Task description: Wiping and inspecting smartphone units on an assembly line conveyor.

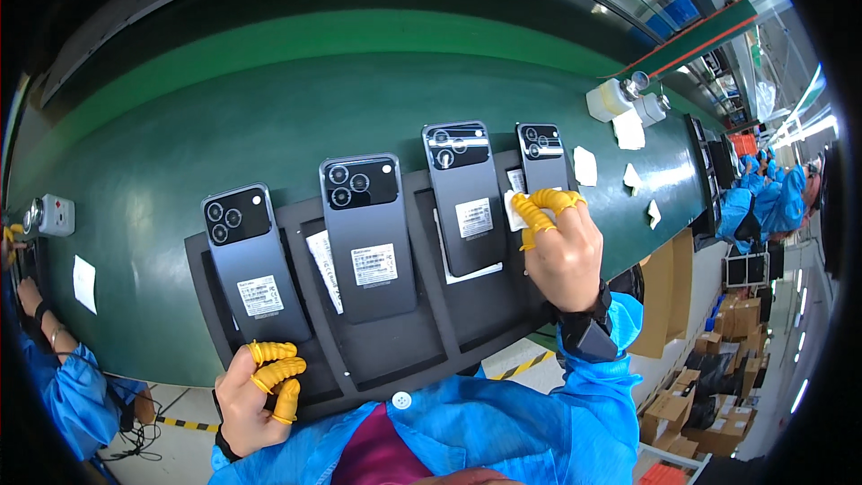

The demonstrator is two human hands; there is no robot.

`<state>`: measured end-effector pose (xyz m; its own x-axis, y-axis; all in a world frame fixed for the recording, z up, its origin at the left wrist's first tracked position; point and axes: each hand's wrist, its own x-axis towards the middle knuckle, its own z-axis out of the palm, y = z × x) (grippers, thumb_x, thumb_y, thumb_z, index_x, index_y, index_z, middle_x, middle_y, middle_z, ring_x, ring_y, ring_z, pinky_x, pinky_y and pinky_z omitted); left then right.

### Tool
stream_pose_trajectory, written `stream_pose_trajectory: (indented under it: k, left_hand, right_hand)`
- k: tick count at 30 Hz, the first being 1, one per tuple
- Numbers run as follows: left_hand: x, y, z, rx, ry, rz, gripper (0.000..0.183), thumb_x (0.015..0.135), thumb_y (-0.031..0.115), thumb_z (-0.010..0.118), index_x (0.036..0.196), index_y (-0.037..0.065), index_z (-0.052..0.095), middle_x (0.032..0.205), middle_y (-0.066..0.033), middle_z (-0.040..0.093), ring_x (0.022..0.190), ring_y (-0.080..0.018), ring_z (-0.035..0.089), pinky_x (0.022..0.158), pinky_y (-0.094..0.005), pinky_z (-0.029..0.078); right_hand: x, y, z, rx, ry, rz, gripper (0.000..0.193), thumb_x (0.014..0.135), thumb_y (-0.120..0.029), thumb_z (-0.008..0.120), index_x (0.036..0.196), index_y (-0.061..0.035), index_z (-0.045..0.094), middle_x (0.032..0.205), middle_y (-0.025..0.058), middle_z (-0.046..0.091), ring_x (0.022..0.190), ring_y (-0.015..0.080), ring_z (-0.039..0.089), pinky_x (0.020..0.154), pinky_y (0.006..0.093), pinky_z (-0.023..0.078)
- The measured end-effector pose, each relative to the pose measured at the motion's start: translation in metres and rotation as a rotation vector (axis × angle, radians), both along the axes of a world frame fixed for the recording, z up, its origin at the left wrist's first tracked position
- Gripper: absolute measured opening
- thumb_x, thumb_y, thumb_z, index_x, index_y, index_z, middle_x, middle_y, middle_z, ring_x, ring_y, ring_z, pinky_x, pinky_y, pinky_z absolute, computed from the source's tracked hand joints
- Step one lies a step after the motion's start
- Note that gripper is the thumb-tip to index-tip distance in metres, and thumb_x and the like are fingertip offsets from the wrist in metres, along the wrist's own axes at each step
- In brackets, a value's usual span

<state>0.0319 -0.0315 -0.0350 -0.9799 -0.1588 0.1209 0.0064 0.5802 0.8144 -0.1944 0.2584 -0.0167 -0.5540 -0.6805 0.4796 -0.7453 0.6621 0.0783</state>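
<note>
Entry: four dark phones lie camera-side up in a black slotted tray (pixel 422 341) on the green conveyor surface (pixel 162 153), each in its own slot, lens clusters at the far end. My right hand (pixel 564 251) is on the rightmost phone (pixel 544 160); its fingers (pixel 542 207), in yellow finger cots, are curled and pinched on a small white wipe (pixel 514 211) pressed against the lower half of that phone's back. My left hand (pixel 256 391) rests at the near left corner of the tray, fingers (pixel 278 368) curled shut on the tray edge just near of the leftmost phone (pixel 251 260); it holds nothing else that I can see. The two middle phones (pixel 368 233) (pixel 465 198) lie untouched at this moment, white stickers showing on their backs; paper slips poke out between slots. Judgement on progress: the wipe is at the far-right unit, so wiping looks under way on one phone of four; I cannot tell from surface sheen whether the other three are already wiped or yet to do. Loose white wipes (pixel 585 164) lie on the belt right of the tray, and white dispenser bottles (pixel 611 99) stand at the far right. Another person's blue sleeve (pixel 63 386) shows at near left.
</note>
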Motion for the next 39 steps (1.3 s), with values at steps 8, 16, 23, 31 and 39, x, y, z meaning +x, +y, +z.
stream_pose_trajectory:
  k: [8, 16, 23, 31, 39]
  left_hand:
    - [-0.004, -0.001, 0.000, -0.093, 0.013, -0.017, 0.023, 0.065, -0.001, 0.067, 0.088, -0.001, 0.069, 0.090, -0.0154, 0.063, 0.078, -0.0288, 0.065, 0.065, -0.0321, 0.051]
    - [-0.003, 0.007, 0.003, -0.037, -0.033, 0.038, 0.015, 0.073, 0.007, 0.064, 0.086, -0.001, 0.065, 0.090, -0.0131, 0.060, 0.076, -0.0236, 0.058, 0.058, -0.0291, 0.044]
    - [-0.003, 0.009, 0.004, -0.048, -0.015, 0.050, 0.016, 0.072, 0.003, 0.063, 0.087, -0.003, 0.064, 0.090, -0.0134, 0.059, 0.076, -0.0238, 0.057, 0.060, -0.0287, 0.042]
    - [-0.001, 0.002, 0.003, -0.026, -0.022, 0.023, 0.017, 0.071, 0.006, 0.063, 0.086, -0.002, 0.064, 0.088, -0.0138, 0.060, 0.077, -0.0244, 0.058, 0.060, -0.0294, 0.042]
    - [0.000, 0.005, 0.008, 0.045, -0.104, 0.069, 0.016, 0.070, 0.005, 0.064, 0.084, -0.002, 0.064, 0.088, -0.0138, 0.061, 0.078, -0.0256, 0.058, 0.062, -0.0302, 0.043]
  right_hand:
    - [-0.013, 0.027, -0.003, -0.058, 0.081, -0.146, 0.017, 0.058, 0.006, 0.069, 0.071, 0.0039, 0.060, 0.091, 0.0158, 0.061, 0.076, 0.0315, 0.059, 0.064, 0.0385, 0.052]
    - [-0.058, 0.080, -0.011, -0.068, 0.176, -0.384, 0.012, 0.061, 0.003, 0.067, 0.072, -0.0005, 0.062, 0.083, 0.0142, 0.058, 0.078, 0.0332, 0.058, 0.064, 0.0405, 0.050]
    - [-0.072, 0.070, -0.018, -0.122, 0.206, -0.214, 0.012, 0.062, 0.000, 0.068, 0.073, -0.0020, 0.064, 0.081, 0.0126, 0.057, 0.074, 0.0309, 0.058, 0.063, 0.0387, 0.050]
    - [-0.051, 0.016, -0.005, -0.082, 0.128, 0.052, 0.016, 0.064, -0.002, 0.068, 0.079, 0.0009, 0.066, 0.087, 0.0124, 0.059, 0.077, 0.0268, 0.058, 0.066, 0.0346, 0.051]
    - [-0.051, -0.024, -0.014, -0.010, 0.098, 0.257, 0.026, 0.068, -0.008, 0.066, 0.091, 0.0043, 0.067, 0.096, 0.0132, 0.060, 0.086, 0.0256, 0.059, 0.072, 0.0325, 0.051]
